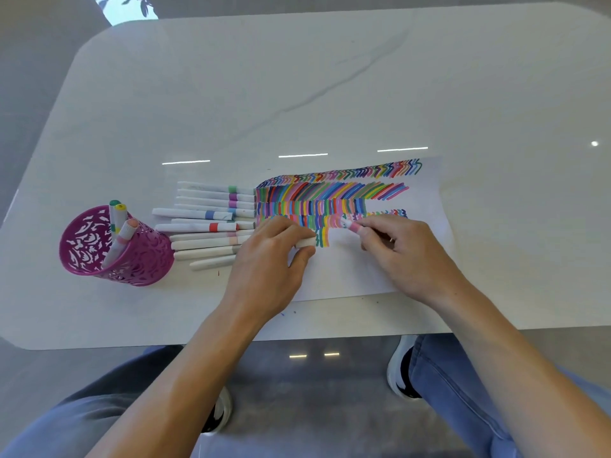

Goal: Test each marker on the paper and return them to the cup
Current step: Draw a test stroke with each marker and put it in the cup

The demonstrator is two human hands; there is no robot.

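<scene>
Right hand (406, 259) round marker (354, 227), left hand (267, 259) round cap (305, 242)

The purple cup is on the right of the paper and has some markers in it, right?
Not quite. The head view shows the cup standing to the left of the paper, not the right. It does have some markers in it.

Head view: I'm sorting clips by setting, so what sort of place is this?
Likely an indoor home or office craft spot, though little of the room shows: a glossy white marble-look table, a purple pen cup, loose markers and a paper covered in colour test strokes.
</scene>
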